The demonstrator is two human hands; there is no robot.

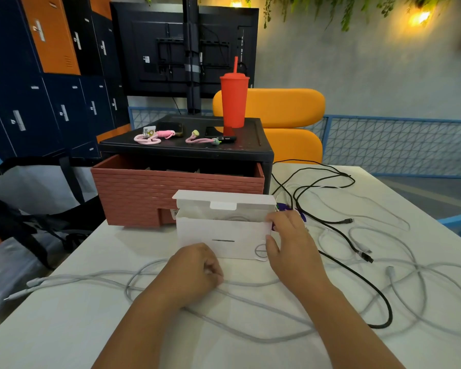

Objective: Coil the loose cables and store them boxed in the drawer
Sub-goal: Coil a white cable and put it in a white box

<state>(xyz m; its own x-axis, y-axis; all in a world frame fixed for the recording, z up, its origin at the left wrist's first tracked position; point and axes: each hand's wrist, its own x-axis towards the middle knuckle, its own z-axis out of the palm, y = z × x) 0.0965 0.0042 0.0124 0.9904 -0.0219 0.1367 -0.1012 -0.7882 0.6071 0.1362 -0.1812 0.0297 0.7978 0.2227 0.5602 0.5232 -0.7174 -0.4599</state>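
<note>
Right hand [290, 243] grips the right end of the white box [218, 235], thumb on the front face, fingers over the top edge. Left hand [194, 267] has its fingers curled round the grey cable [35, 282] where it passes under the palm. Box stands on the desk [64, 328], flap up, just in front of the open brick-red drawer [171, 193]. A pale coil seems to lie inside the box, but it is hard to tell.

Most cable is still loose. The grey one loops across the desk and crosses the black cable [390, 310] on the right.

Risks, as I judge them:
- Pulling the grey cable in likely drags the black one along, because the loops overlap and can knot.
- The box looks light and is held at one end only, so a tug could tip it or spill the coil.
- The raised flap may catch the drawer front.
- Bumping the unit could topple the red tumbler [234, 102] on top.
</note>
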